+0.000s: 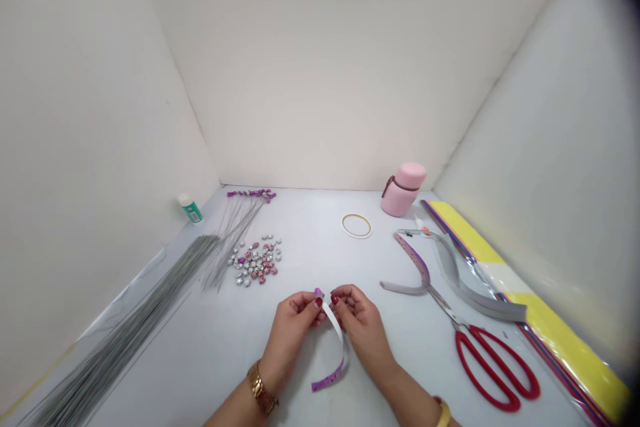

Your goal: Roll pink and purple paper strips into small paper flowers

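Between my hands is a narrow purple paper strip (pixel 334 372) with a white underside, its upper end folded into a small purple knot or loop. My left hand (pixel 299 317) pinches that folded end between thumb and fingers. Close by on the right, my right hand (pixel 357 320) has its thumb and fingertips drawn together at the strip's upper part; the exact contact is partly hidden by the fingers. The strip's free tail curves down and ends in front of me. Left of my hands lies a pile of small silver and pink folded paper stars (pixel 256 263).
Grey wires (pixel 150 313) lie at left, some tipped with purple stars (pixel 253 194). A glue stick (pixel 191 208) stands by the left wall. At right are red-handled scissors (pixel 493 360), paper strips (pixel 420 270), a pink flask (pixel 403 191), a tape ring (pixel 357 225) and coloured sheets (pixel 555 327).
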The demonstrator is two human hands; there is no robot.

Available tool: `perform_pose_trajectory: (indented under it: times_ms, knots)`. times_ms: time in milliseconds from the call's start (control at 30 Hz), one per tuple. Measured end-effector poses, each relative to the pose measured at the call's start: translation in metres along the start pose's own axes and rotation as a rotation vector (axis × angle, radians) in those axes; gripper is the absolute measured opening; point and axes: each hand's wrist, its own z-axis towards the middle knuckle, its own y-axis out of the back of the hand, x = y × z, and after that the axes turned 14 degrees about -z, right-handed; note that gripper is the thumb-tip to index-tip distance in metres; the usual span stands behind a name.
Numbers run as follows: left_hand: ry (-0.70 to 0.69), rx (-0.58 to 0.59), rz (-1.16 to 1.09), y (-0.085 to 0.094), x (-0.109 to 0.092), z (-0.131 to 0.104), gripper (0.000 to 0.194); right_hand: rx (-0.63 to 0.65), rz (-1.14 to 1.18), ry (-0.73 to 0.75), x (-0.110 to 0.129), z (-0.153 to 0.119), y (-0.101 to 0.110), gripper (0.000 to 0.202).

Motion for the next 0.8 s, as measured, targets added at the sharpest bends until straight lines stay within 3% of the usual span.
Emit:
perform_pose_trajectory:
  times_ms: [200,267,400,500,600,800]
  knots:
    - [-0.034,-0.066,-0.037,0.006,-0.005,0.006,0.018,0.146,-0.201,0.355,0.005,-0.002,0.008,0.026]
    - [-0.060,-0.093,-0.008,0.008,-0.006,0.007,0.017,0.138,-0.170,0.369,0.009,-0.004,0.009,0.022]
    - [-0.122,-0.161,0.050,0.013,-0.010,0.010,0.019,0.024,0.101,0.109,0.013,-0.002,0.012,0.011]
    - [-0.142,-0.187,0.083,0.016,-0.012,0.012,0.020,-0.022,0.367,-0.127,0.012,0.004,0.015,0.017]
    - [-0.138,-0.177,0.129,0.015,-0.012,0.012,0.022,0.075,0.437,-0.241,0.010,0.007,0.014,0.023]
    - [-0.123,-0.109,0.258,0.008,-0.010,0.008,0.028,0.278,0.329,-0.275,0.011,-0.001,0.001,0.021]
